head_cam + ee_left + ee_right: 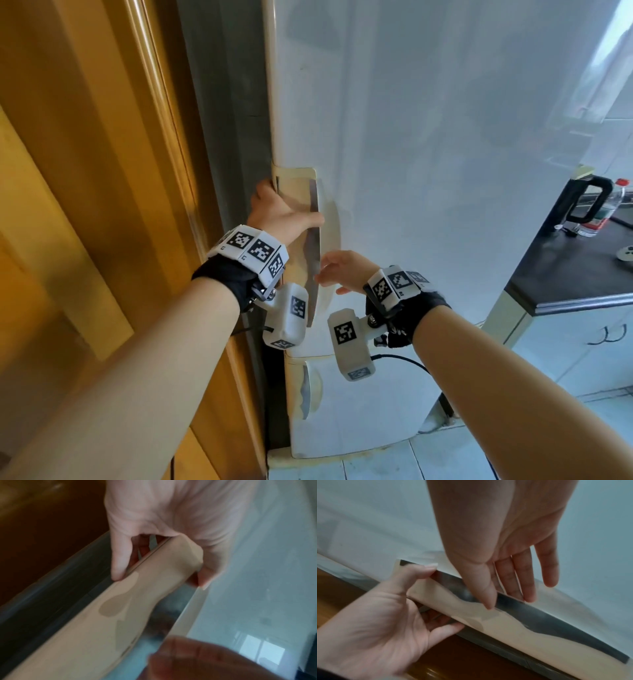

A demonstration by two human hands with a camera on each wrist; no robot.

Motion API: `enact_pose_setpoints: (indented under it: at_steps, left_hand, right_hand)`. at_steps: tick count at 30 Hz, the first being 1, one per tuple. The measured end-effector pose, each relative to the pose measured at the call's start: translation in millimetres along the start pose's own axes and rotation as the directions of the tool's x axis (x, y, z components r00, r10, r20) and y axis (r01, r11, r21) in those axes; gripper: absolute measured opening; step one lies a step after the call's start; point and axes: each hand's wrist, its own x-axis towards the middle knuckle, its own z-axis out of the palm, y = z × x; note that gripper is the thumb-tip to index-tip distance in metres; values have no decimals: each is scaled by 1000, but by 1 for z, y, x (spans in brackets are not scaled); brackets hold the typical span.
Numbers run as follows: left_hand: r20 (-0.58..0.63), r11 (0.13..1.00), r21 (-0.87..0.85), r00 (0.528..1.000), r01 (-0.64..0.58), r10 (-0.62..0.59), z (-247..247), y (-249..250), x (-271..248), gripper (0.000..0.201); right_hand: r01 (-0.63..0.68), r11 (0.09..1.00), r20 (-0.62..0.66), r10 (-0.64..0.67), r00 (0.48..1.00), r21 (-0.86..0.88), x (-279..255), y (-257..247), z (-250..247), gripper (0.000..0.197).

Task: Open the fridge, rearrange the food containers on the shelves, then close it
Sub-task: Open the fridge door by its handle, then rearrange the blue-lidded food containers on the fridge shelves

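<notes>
The fridge fills the centre and right of the head view, its upper door shut against the cabinet, so the step in hand is opening it. The cream handle runs down the door's left edge, at mid-frame. The left hand grips the handle's top end: its fingers curl behind the door edge and the thumb lies across the front. The right hand is open, its straight fingers at the handle's inner strip lower down, holding nothing; whether they touch it I cannot tell.

To do this well, I would hook the right fingers into the recess too, then pull evenly outward from the left edge, as the seal will likely resist at first. The wooden door frame stands close at the left, so knuckles may graze it. A desk with a kettle sits at the right.
</notes>
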Motion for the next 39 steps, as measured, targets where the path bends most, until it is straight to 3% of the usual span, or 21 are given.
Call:
enact_pose_setpoints:
  at_steps: [3,5,7,9,12,16,21,23,26,29,32,34,36,38,39]
  left_hand:
    - [-10,1000,-6,1000,-13,13,-3,-2,-28,104]
    - [0,1000,-28,1000,-11,11,-4,-2,-49,103]
    - [-8,998,-50,1000,-27,27,-3,0,-75,90]
    - [-34,997,-28,997,-73,72,0,3,-104,70]
    - [-81,993,-27,990,-118,115,9,3,-149,55]
    - [-100,962,-229,986,-150,131,28,2,-204,53]
    - [-161,880,-328,938,-344,307,63,27,-244,11]
    - [-155,822,-397,913,-408,378,83,42,-256,21]
    - [14,786,-515,913,-343,407,122,67,-283,32]
    - [70,755,-541,874,-372,481,164,81,-301,23]
    - [40,727,-542,850,-422,524,205,94,-314,28]
    - [19,694,-501,796,-516,605,228,105,-331,41]
    - [39,648,-502,733,-574,679,251,112,-344,53]
    - [127,649,-466,680,-602,722,273,122,-351,56]
    - [193,657,-377,639,-652,745,285,128,-353,55]
  right_hand:
    - [100,994,-105,-95,990,46,-20,0,-2,39]
    - [225,970,-195,-203,959,95,-38,1,-1,31]
    - [320,938,-299,-268,916,137,-58,3,0,17]
    - [365,917,-391,-282,876,158,-80,11,3,29]
    - [396,888,-477,-251,842,232,-120,30,5,43]
    - [449,849,-628,-192,754,279,-169,69,-1,52]
    - [467,818,-709,-107,697,336,-238,119,-22,51]
    - [485,798,-735,-78,673,359,-266,137,-36,49]
    - [467,814,-787,-21,617,345,-304,169,-62,52]
    - [456,827,-831,24,556,329,-340,202,-88,61]
    - [445,828,-886,127,445,342,-373,233,-114,45]
    - [416,839,-912,203,357,350,-388,257,-130,36]
    - [440,820,-920,246,304,365,-402,278,-143,31]
    - [494,792,-931,269,246,359,-419,285,-151,23]
    - [502,785,-931,285,229,363,-425,291,-156,28]
